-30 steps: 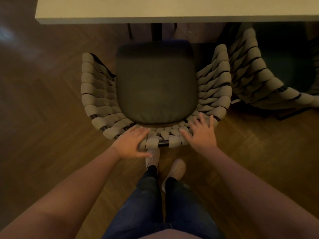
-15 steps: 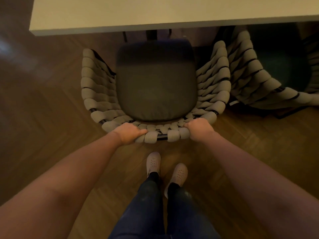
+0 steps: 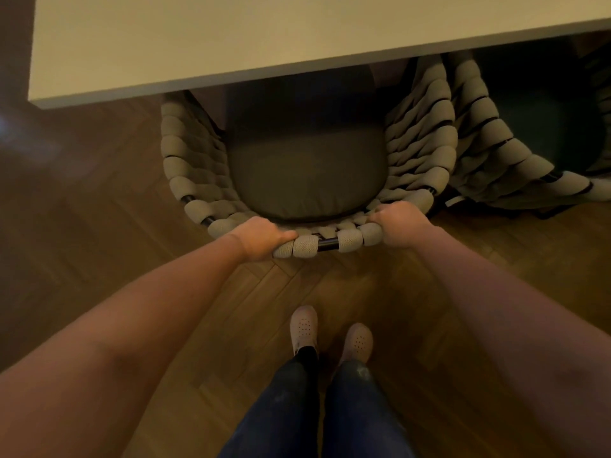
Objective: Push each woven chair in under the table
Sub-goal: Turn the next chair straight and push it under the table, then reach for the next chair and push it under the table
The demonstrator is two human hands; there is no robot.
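Note:
A woven chair [image 3: 185, 166] with thick beige rope wrapping and a dark seat cushion [image 3: 307, 170] stands in front of me. Its front part lies under the pale table [image 3: 231, 41], whose edge covers the far end of the cushion. My left hand [image 3: 261, 238] grips the back rim on the left. My right hand [image 3: 400, 224] grips the same rim on the right. Both have fingers curled over the woven rope. A bare stretch of black frame tube shows between them.
A second woven chair [image 3: 496, 143] stands close on the right, partly under the table, its side nearly touching the first. Herringbone wood floor [image 3: 82, 226] lies all round. My feet in pale clogs [image 3: 330, 335] stand just behind the chair.
My hands went from lying flat on the back rim to gripping it. The chair has slid forward, and the table edge now covers more of the cushion.

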